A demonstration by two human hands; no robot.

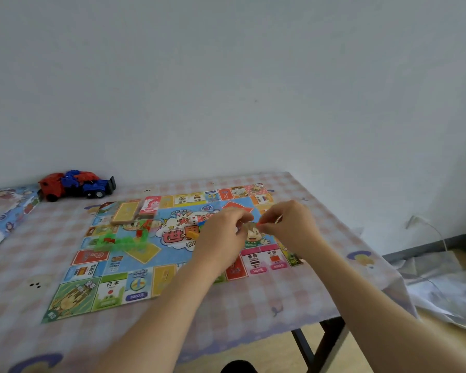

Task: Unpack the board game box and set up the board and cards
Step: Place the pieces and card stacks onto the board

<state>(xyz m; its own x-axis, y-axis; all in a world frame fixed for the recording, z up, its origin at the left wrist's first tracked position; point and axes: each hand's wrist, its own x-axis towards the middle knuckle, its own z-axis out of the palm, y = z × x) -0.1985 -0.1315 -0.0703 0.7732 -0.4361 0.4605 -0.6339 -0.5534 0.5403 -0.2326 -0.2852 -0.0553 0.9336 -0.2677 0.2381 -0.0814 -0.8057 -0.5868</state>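
The colourful game board point(113, 286) lies unfolded on the checked tablecloth. On its far left corner sit a yellow card stack point(125, 212) and a red card stack point(150, 205). A heap of green plastic pieces point(121, 239) lies left of the board's middle. Above the board's right half, my left hand point(223, 235) and my right hand point(288, 224) meet, both pinching a small clear packet with red and orange bits point(249, 224) between them. The open game box point(4, 211) lies at the table's far left.
A red and blue toy truck point(77, 185) stands at the back left by the wall. The table's right edge point(361, 251) drops to the floor, where crumpled clear plastic point(441, 289) lies. A cable point(428, 227) hangs by the wall at right.
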